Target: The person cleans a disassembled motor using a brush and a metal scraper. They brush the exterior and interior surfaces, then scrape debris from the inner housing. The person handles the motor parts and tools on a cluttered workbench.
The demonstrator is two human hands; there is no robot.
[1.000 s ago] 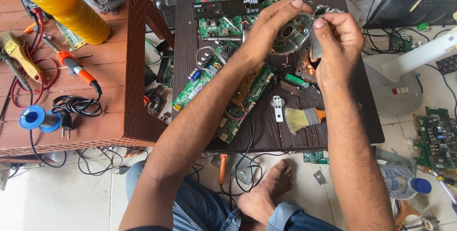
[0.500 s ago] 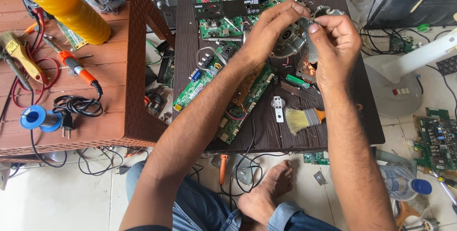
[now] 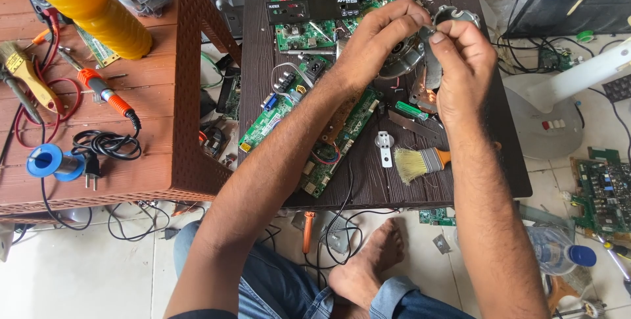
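My left hand and my right hand meet over the far part of a dark wooden table. Both grip a small grey metal part with a round housing, held just above a round metal motor piece on the table. Fingers of both hands pinch the part; its lower side is hidden by my right hand. Green circuit boards lie under my left forearm.
A paintbrush and a white bracket lie near the table's front. A brown table at left carries a soldering iron, a solder spool and a yellow cylinder. My bare foot, cables and more boards are on the floor.
Both hands have stayed over the same spot; the fingers have shifted slightly on the small metal part. Nothing else moved.
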